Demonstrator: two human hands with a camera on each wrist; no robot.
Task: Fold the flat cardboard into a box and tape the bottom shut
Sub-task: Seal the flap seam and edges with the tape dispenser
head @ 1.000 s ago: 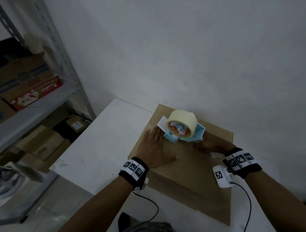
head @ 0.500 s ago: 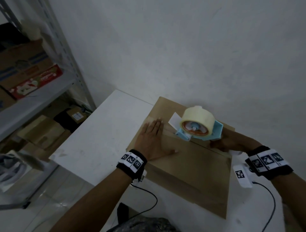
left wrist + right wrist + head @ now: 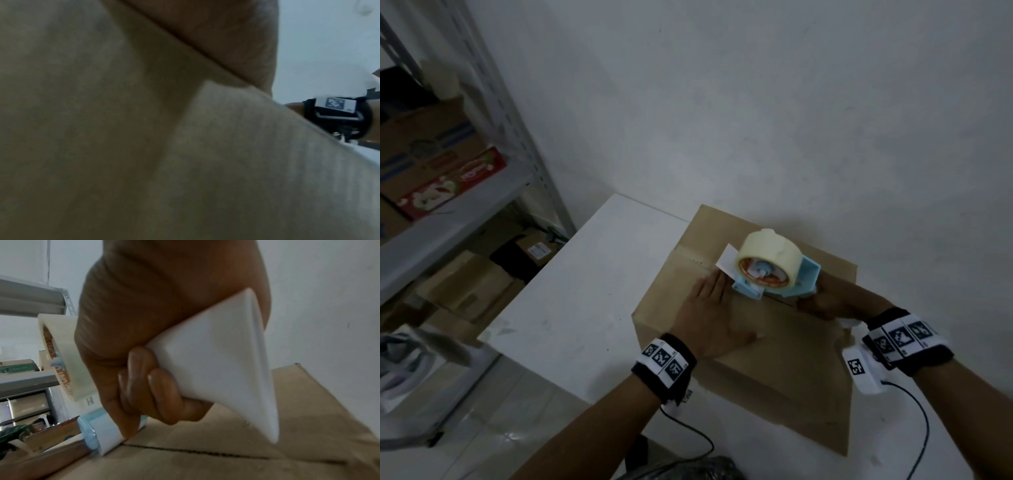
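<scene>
A brown cardboard box [image 3: 784, 370] stands on the white table [image 3: 585, 294] with its closed flaps facing up; the seam [image 3: 205, 451] between them runs under the dispenser. My left hand [image 3: 709, 318] lies flat on the near flap, fingers straight, fingertips next to the dispenser's front. My right hand [image 3: 832, 301] grips the white handle [image 3: 222, 361] of a light blue tape dispenser [image 3: 774, 274] carrying a roll of clear tape [image 3: 768, 253]. The dispenser's front roller [image 3: 102, 438] rests on the seam near the box's left end. In the left wrist view only cardboard [image 3: 123, 129] fills the frame.
A grey metal shelf [image 3: 448, 212] with cartons stands at the left, more boxes on the floor beneath it. The white wall [image 3: 756, 102] rises right behind the box. Cables [image 3: 914, 428] trail from my wrist cameras over the table's near edge.
The dispenser rose off the box and shifted right half a second ago; now it is back down on the seam near the left hand's fingertips. The left hand stays flat on the flap.
</scene>
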